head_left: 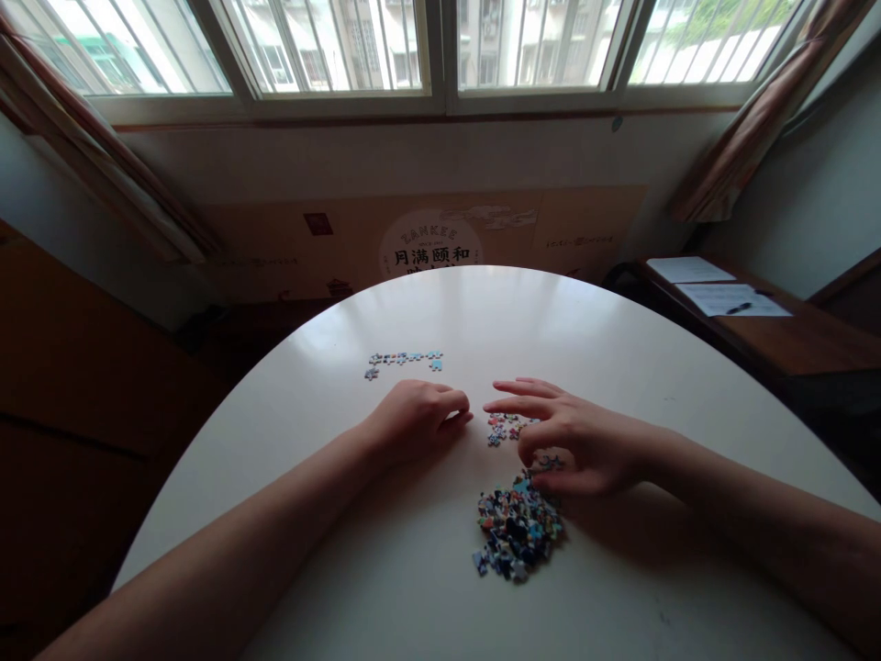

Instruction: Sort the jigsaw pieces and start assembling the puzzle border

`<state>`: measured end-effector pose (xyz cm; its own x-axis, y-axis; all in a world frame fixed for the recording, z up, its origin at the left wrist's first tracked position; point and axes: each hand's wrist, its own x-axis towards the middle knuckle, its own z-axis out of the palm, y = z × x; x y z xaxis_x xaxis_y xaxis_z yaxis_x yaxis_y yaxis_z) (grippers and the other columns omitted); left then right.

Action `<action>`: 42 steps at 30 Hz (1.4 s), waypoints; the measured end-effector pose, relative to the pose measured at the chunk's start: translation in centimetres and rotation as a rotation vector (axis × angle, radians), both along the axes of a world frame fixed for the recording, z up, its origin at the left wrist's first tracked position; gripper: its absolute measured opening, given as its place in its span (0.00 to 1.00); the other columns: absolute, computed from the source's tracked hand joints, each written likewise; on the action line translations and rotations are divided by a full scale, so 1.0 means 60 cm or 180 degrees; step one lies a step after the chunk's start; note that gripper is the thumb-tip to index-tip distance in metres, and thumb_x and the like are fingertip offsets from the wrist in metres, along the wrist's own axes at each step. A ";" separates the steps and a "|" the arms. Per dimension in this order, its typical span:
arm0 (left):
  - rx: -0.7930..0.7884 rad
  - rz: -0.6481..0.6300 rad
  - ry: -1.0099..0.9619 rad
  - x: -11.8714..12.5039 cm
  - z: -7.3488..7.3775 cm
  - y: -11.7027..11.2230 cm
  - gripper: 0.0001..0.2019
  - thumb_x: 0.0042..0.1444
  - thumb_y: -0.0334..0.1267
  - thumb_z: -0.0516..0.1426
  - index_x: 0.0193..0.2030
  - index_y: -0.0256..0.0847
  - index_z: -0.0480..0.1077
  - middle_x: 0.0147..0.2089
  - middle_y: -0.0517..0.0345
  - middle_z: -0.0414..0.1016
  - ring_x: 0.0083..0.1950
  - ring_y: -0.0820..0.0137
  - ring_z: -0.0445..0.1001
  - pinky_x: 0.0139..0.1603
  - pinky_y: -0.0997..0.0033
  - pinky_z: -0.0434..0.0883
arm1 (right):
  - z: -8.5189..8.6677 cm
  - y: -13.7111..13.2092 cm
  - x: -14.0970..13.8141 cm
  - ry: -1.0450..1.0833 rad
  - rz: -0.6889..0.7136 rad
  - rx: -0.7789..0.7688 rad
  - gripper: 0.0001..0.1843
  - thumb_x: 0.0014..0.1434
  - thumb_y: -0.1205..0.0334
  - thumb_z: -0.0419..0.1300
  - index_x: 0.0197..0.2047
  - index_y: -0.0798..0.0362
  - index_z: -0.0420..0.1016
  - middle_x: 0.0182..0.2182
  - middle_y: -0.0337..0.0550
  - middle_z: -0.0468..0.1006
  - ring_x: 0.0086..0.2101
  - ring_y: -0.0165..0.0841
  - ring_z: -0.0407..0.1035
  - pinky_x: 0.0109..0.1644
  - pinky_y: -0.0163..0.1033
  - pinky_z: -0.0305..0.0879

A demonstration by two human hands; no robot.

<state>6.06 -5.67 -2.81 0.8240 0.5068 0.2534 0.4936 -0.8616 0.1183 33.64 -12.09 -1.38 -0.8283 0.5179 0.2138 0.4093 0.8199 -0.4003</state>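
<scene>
My forearms (240, 542) over a glossy white table (358, 588), puzzle pile (519, 532) at five o'clock, right hand (585, 441) half-open at its edge, left hand (417, 413) curled, any grip in either unclear, puzzle strip (402, 359) at eleven, window (537, 46) at twelve, desk (826, 341) at two.

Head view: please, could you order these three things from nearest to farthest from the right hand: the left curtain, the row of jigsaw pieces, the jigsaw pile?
1. Jigsaw pile: right by the thumb of the right hand.
2. Row of jigsaw pieces: across the white table, just beyond the left hand.
3. Left curtain: off the table, at left.
</scene>
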 end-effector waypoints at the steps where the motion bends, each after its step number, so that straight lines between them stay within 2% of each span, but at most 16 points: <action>1: 0.0013 -0.0008 -0.0007 0.000 0.000 0.000 0.12 0.66 0.40 0.52 0.34 0.42 0.74 0.31 0.61 0.79 0.29 0.71 0.74 0.30 0.70 0.64 | 0.000 0.000 0.001 -0.0036 0.0000 -0.0019 0.06 0.56 0.60 0.68 0.37 0.48 0.78 0.67 0.42 0.66 0.71 0.48 0.47 0.72 0.62 0.48; 5: 0.0044 -0.0005 -0.0026 0.001 0.001 -0.001 0.12 0.66 0.40 0.53 0.34 0.42 0.74 0.31 0.61 0.78 0.28 0.72 0.74 0.30 0.70 0.63 | -0.001 0.002 0.002 -0.0070 -0.0055 -0.0024 0.02 0.58 0.63 0.66 0.36 0.47 0.78 0.65 0.41 0.68 0.71 0.46 0.48 0.72 0.59 0.49; 11: 0.0015 -0.0010 -0.0047 -0.001 -0.003 0.000 0.11 0.65 0.39 0.54 0.34 0.42 0.74 0.31 0.62 0.78 0.28 0.71 0.73 0.30 0.70 0.62 | -0.009 0.004 0.001 0.0167 -0.0176 0.0183 0.04 0.59 0.67 0.64 0.34 0.47 0.77 0.62 0.41 0.72 0.68 0.45 0.55 0.69 0.59 0.56; 15: -0.0014 -0.0023 -0.0041 -0.003 -0.006 0.002 0.11 0.65 0.39 0.54 0.34 0.42 0.74 0.30 0.62 0.78 0.29 0.71 0.74 0.30 0.70 0.63 | -0.022 0.011 0.003 0.0273 -0.0283 0.0300 0.05 0.60 0.68 0.63 0.37 0.47 0.78 0.61 0.44 0.73 0.67 0.44 0.57 0.66 0.57 0.62; 19: -0.0038 -0.0030 -0.0044 -0.003 -0.006 0.002 0.11 0.65 0.39 0.54 0.34 0.42 0.74 0.32 0.62 0.78 0.30 0.71 0.75 0.31 0.70 0.63 | -0.033 0.021 0.008 0.0526 -0.0444 0.0354 0.07 0.61 0.69 0.62 0.39 0.47 0.78 0.59 0.45 0.75 0.65 0.44 0.61 0.63 0.57 0.66; 22: -0.0049 -0.0033 -0.0050 -0.002 -0.005 0.001 0.11 0.66 0.39 0.53 0.34 0.42 0.73 0.31 0.61 0.79 0.30 0.71 0.75 0.31 0.70 0.64 | -0.036 0.025 0.013 0.0849 -0.0608 0.0322 0.12 0.62 0.73 0.58 0.40 0.46 0.79 0.57 0.44 0.77 0.65 0.42 0.62 0.63 0.56 0.67; 26: -0.0056 -0.0035 -0.0046 -0.002 -0.005 0.001 0.11 0.66 0.40 0.53 0.34 0.42 0.73 0.31 0.61 0.79 0.29 0.71 0.75 0.31 0.71 0.64 | -0.036 0.027 0.020 0.1153 -0.0887 0.0363 0.18 0.59 0.77 0.54 0.39 0.47 0.79 0.55 0.44 0.78 0.63 0.41 0.64 0.63 0.56 0.67; 29: -0.0069 -0.0037 -0.0041 -0.003 -0.006 0.001 0.10 0.65 0.39 0.53 0.34 0.42 0.73 0.32 0.61 0.79 0.30 0.71 0.75 0.31 0.71 0.64 | -0.034 0.027 0.022 0.1114 -0.0826 0.0361 0.19 0.56 0.78 0.54 0.36 0.47 0.80 0.54 0.43 0.79 0.63 0.42 0.64 0.63 0.57 0.66; 33: -0.0070 -0.0022 -0.0023 -0.003 -0.006 0.001 0.10 0.65 0.39 0.53 0.35 0.42 0.73 0.31 0.62 0.78 0.30 0.71 0.75 0.31 0.71 0.63 | -0.022 0.016 0.015 0.0781 -0.0400 0.0132 0.17 0.52 0.77 0.58 0.36 0.46 0.80 0.58 0.40 0.76 0.66 0.43 0.58 0.67 0.58 0.60; 38: -0.0028 0.0002 -0.0036 -0.002 -0.007 0.005 0.10 0.65 0.40 0.54 0.35 0.42 0.74 0.31 0.62 0.78 0.29 0.71 0.74 0.31 0.71 0.63 | 0.001 -0.003 -0.003 0.0082 -0.0054 -0.0070 0.09 0.56 0.66 0.65 0.41 0.45 0.79 0.63 0.41 0.70 0.69 0.45 0.52 0.72 0.61 0.48; 42: -0.0030 0.0001 -0.0030 -0.002 -0.007 0.005 0.10 0.65 0.40 0.54 0.35 0.43 0.74 0.31 0.62 0.78 0.29 0.71 0.74 0.30 0.71 0.63 | 0.007 -0.004 -0.007 -0.0155 -0.0043 -0.0054 0.06 0.57 0.62 0.67 0.39 0.46 0.78 0.64 0.41 0.69 0.70 0.47 0.50 0.71 0.63 0.47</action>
